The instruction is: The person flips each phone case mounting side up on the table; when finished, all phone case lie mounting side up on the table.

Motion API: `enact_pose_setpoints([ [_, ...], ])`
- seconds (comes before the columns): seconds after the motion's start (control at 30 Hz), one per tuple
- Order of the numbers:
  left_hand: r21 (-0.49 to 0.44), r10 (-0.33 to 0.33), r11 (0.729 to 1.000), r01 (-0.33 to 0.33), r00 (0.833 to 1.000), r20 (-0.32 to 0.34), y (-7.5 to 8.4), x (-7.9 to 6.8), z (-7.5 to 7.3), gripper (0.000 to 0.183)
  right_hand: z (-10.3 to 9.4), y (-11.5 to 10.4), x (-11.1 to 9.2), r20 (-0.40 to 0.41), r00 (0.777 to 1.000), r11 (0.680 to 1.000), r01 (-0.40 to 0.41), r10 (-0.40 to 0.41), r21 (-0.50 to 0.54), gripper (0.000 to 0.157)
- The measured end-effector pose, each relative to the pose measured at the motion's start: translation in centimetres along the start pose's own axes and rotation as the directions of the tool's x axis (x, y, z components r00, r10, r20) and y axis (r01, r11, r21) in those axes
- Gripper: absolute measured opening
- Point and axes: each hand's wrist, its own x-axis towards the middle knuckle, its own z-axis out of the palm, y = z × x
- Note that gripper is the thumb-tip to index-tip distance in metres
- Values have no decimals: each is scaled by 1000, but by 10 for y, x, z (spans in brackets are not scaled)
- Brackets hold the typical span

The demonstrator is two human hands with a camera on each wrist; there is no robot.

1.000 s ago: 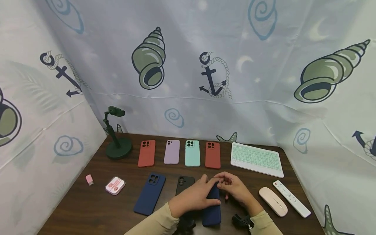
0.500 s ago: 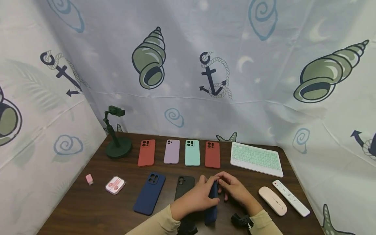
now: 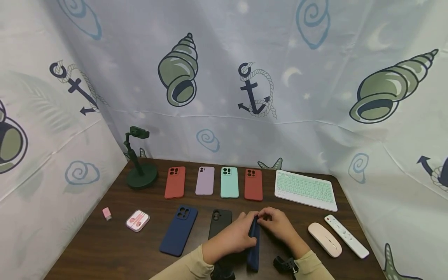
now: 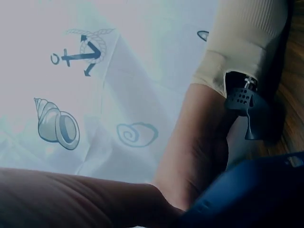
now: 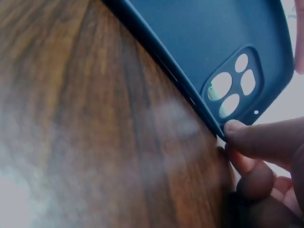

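A navy phone case (image 3: 253,254) stands tilted on its long edge above the table in the head view. My left hand (image 3: 231,235) grips it from the left, thumb along the near part and fingers at the far end. At the far top corner my right hand (image 3: 279,226) pinches its rim between thumb and finger. In the right wrist view the hollow inside of the phone case (image 5: 209,33) shows, with several camera holes and no phone in it. Its outer side fills the lower right of the left wrist view, dark and blurred. A black phone case (image 3: 221,222) lies partly hidden by my left hand.
Left of the hands lies another navy case (image 3: 178,231). Behind stand a red case (image 3: 174,182), lilac case (image 3: 204,181), mint case (image 3: 229,182) and second red case (image 3: 253,184) in a row. Keyboard (image 3: 305,190), mouse (image 3: 324,239) and remote (image 3: 346,236) are at right.
The navy case has turned from lying nearly flat to standing on its edge, its right side raised. Both hands stay at it; the right fingers have shifted slightly along the corner.
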Motion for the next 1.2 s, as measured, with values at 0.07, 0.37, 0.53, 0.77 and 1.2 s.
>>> enact_pose_setpoints([
  [0.07, 7, -19, 1000, 19, 1000, 2, 0, 1, 0, 83, -1, 0, 0, -23, 1000, 1000, -17, 17, -26, 9],
  [0.37, 104, -75, 991, 82, 995, -71, -11, 7, 1, 64, -5, 3, 0, -96, 990, 994, -107, 108, 16, 9],
  [0.53, 133, -80, 987, 92, 993, -92, -17, 10, 5, 61, -5, 4, 0, -115, 982, 988, -147, 153, 53, 9],
  [0.77, 299, -31, 952, 60, 995, -99, -20, 12, 13, 56, -4, 3, 1, -130, 968, 972, -200, 216, 124, 5],
  [1.2, 349, 41, 937, -22, 998, -48, -24, 13, 15, 51, -8, -3, 0, -146, 961, 970, -219, 233, 103, 4],
])
